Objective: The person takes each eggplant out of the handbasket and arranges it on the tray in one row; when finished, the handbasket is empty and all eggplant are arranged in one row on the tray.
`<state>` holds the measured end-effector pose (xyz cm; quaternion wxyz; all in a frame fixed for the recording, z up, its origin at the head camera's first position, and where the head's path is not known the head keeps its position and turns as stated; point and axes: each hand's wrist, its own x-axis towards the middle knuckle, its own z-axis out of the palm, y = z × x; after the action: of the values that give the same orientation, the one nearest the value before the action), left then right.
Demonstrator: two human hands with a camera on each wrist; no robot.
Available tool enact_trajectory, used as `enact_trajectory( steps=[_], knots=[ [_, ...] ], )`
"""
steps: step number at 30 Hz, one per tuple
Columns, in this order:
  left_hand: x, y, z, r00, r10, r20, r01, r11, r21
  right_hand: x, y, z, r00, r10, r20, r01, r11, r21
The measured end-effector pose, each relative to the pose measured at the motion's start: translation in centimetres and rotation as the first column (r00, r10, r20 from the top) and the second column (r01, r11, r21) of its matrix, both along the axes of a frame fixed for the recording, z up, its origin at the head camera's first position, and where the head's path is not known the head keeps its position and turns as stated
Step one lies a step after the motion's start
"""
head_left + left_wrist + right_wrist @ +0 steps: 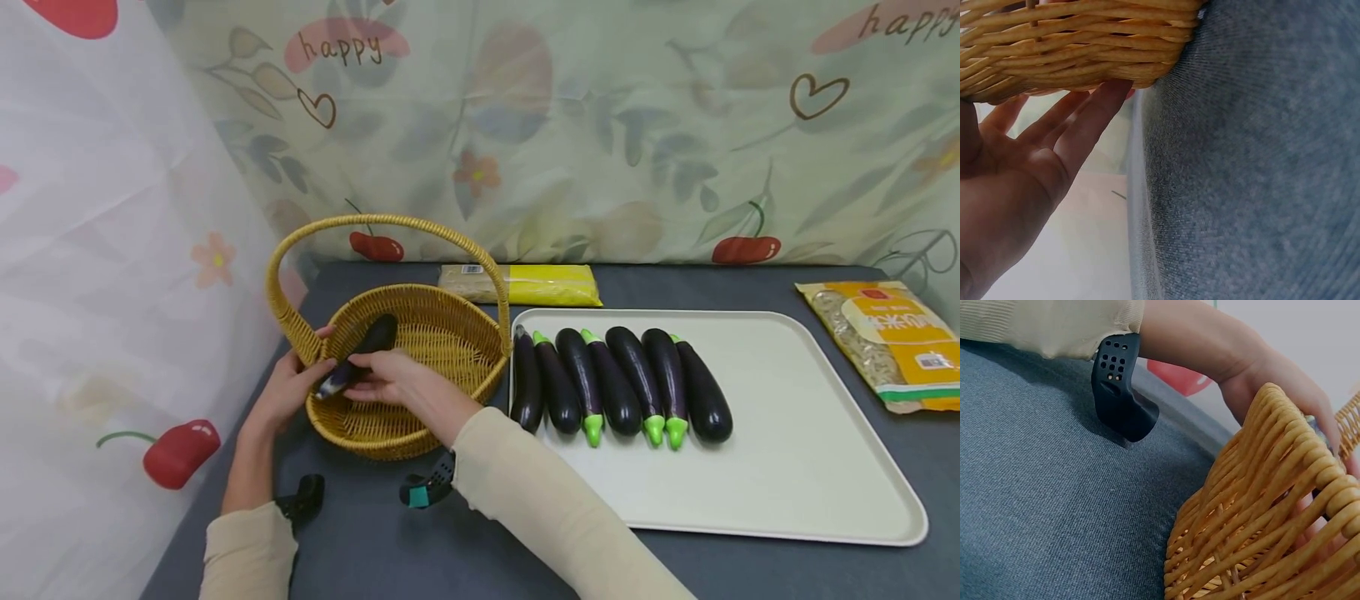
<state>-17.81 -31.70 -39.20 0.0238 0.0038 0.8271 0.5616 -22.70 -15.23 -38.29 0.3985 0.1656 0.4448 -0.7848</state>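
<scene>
The yellow wicker basket (457, 329) with a tall arched handle stands at the left of the table. My left hand (291, 390) grips its left side near the handle's base, thumb at the rim. In the left wrist view, that hand's fingers (1094, 128) lie against the outer weave. Reaching over the front rim, my right hand (384, 377) holds a dark eggplant (380, 333) inside the basket, its pale end toward the left rim. In the right wrist view, the basket wall (1260, 487) hides most of the right fingers and the eggplant.
A white tray (810, 467) right of the basket bears a row of several eggplants (618, 379), some with green caps. Behind lies a yellow-and-clear packet (551, 285). An orange bag (892, 342) lies at the far right. Printed curtains (562, 125) hang behind and left.
</scene>
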Motion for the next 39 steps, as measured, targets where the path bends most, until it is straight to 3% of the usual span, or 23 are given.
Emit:
enact_trajectory(
  steps=[7, 14, 21, 32, 39],
  knots=[
    [0.1, 0.0, 0.1, 1.000, 0.005, -0.006, -0.005, 1.000, 0.005, 0.2, 0.1, 0.2, 1.000, 0.016, -0.008, -0.016, 1.000, 0.004],
    [-0.1, 0.2, -0.2, 1.000, 0.011, -0.002, -0.011, 1.000, 0.011, 0.6, 1.9, 0.7, 0.990, 0.088, -0.115, -0.083, 0.996, 0.046],
    [-0.1, 0.2, 0.0, 1.000, 0.018, 0.000, -0.018, 1.000, 0.019, 0.9, 4.8, 2.5, 0.956, 0.200, -0.216, -0.199, 0.980, 0.024],
    [0.0, 0.2, 0.1, 1.000, 0.024, 0.010, -0.024, 1.000, 0.015, 1.9, 9.7, 5.4, 0.911, 0.274, -0.309, -0.284, 0.959, 0.012],
    [0.0, -0.1, -0.1, 1.000, 0.008, 0.016, -0.009, 0.999, 0.031, 2.7, 13.6, 6.1, 0.847, 0.365, -0.386, -0.363, 0.928, 0.081]
  ],
)
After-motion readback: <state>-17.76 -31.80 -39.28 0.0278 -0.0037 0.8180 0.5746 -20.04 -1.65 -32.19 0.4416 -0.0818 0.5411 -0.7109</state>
